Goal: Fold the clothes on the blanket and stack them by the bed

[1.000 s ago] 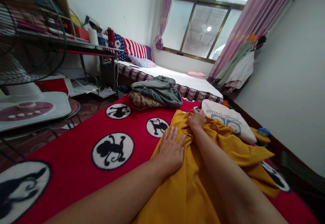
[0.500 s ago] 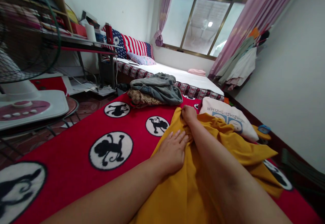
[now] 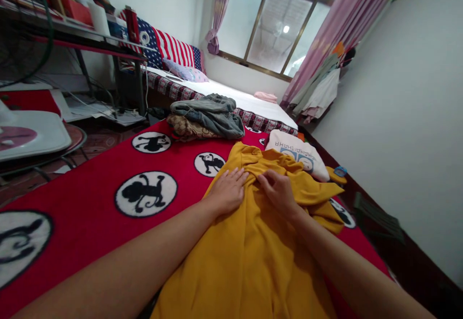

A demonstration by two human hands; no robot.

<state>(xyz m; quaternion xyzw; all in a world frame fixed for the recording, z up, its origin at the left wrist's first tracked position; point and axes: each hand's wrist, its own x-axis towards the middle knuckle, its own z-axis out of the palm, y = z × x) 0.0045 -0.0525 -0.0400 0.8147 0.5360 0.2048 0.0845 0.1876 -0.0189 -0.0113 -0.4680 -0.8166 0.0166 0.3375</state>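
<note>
The yellow garment (image 3: 224, 266) lies lengthwise on the red blanket (image 3: 87, 227) with its monkey roundels, its near end running out of the bottom of view; just beyond its far left corner sits a pile of grey-blue jeans (image 3: 213, 111) over a brown patterned cloth (image 3: 190, 128); at its far right a pale printed cloth (image 3: 289, 145) lies close against it, its near edge partly hidden by the yellow folds; farther off stand a white-topped bed (image 3: 227, 92), a cluttered desk (image 3: 90, 41) with a red flask (image 3: 132, 24), and hanging clothes (image 3: 321, 97) by the window (image 3: 282, 24); the fan's base (image 3: 43, 131) is at the left edge

The left hand (image 3: 228, 191) lies flat and spread on the garment, gripping nothing; the right hand (image 3: 280, 191) has curled fingers, thumb near forefinger, at the folds beside it, and whether cloth is pinched there I cannot tell; half a second ago the right hand was closed at the garment's far end, now uncovered; it has drawn back nearly level with the left, which stays flat; the camera has turned, cutting off more of the fan
</note>
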